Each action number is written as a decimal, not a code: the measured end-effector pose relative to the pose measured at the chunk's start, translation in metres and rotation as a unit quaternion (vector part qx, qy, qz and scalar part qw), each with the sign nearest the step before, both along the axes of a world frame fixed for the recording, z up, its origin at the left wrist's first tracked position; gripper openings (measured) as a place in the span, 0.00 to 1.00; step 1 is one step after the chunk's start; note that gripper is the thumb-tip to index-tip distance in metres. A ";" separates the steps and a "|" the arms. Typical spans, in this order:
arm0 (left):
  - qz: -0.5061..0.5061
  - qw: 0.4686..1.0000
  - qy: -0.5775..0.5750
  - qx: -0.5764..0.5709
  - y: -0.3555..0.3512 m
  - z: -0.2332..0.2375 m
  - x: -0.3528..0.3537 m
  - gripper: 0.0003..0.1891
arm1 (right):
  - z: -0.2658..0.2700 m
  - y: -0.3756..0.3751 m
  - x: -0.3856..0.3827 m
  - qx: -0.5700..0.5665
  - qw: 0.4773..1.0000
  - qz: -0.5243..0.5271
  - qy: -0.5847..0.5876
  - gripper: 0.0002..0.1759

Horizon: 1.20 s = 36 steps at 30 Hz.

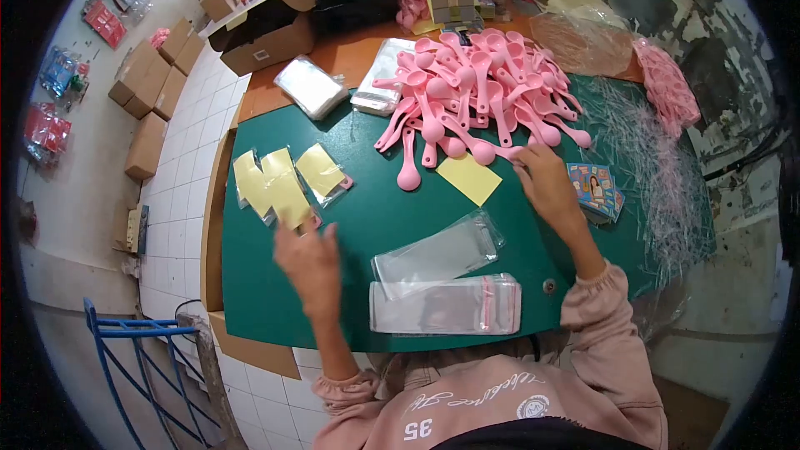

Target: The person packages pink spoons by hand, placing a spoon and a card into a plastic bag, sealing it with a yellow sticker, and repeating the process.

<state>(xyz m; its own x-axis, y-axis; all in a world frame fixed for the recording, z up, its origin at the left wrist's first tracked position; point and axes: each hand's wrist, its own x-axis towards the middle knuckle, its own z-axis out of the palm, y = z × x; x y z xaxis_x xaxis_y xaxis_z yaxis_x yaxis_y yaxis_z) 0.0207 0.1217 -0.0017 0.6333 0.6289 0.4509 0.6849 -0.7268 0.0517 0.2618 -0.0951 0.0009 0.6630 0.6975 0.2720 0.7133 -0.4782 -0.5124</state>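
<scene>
My left hand [308,262] reaches over the left side of the green table, its thumb apart from the fingers. Its fingertips touch the lower end of a clear packet with a yellow card [285,183], where a bit of pink shows. Two similar packets lie beside it. At the front edge of the heap of pink measuring spoons [479,87], my right hand [550,183] pinches the handle end of one pink spoon [482,152]. A loose yellow card [470,179] lies just below that spoon. Clear plastic sleeves [437,254] lie between my hands, above a stack of sleeves [442,304].
A stack of printed cards [595,190] sits right of my right hand. Packs of clear bags [312,87] lie at the back left, near an open cardboard box [267,42]. Shredded clear plastic [658,192] covers the right edge; a pink net bag [667,87] lies behind.
</scene>
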 end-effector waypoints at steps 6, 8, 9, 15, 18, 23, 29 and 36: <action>-0.308 0.908 -0.040 -0.281 -0.080 -0.014 0.071 0.14 | -0.038 0.034 0.027 -0.095 0.982 0.009 -0.165 0.07; -0.336 0.869 -0.017 -0.362 -0.077 -0.028 0.079 0.17 | -0.039 0.031 0.028 -0.131 0.978 -0.004 -0.163 0.10; -0.348 0.839 -0.040 -0.417 -0.072 -0.029 0.082 0.16 | -0.039 0.028 0.026 -0.169 0.973 -0.018 -0.156 0.14; -0.332 0.775 -0.029 -0.537 -0.056 -0.018 0.084 0.12 | -0.016 0.007 0.011 -0.061 0.995 -0.077 0.021 0.13; -0.309 0.751 -0.020 -0.583 -0.050 -0.020 0.084 0.10 | 0.001 -0.004 0.008 0.087 0.956 -0.079 0.270 0.09; -0.401 0.689 -0.141 -0.586 -0.047 -0.037 0.085 0.11 | 0.010 -0.011 -0.018 0.260 0.918 -0.031 0.297 0.09; -0.311 0.522 -0.190 -0.771 -0.045 -0.024 0.085 0.16 | 0.029 0.002 -0.043 0.331 0.915 -0.052 0.224 0.14; -0.294 0.526 -0.191 -0.775 -0.045 -0.016 0.083 0.16 | 0.025 0.008 -0.047 0.349 0.890 0.029 0.294 0.19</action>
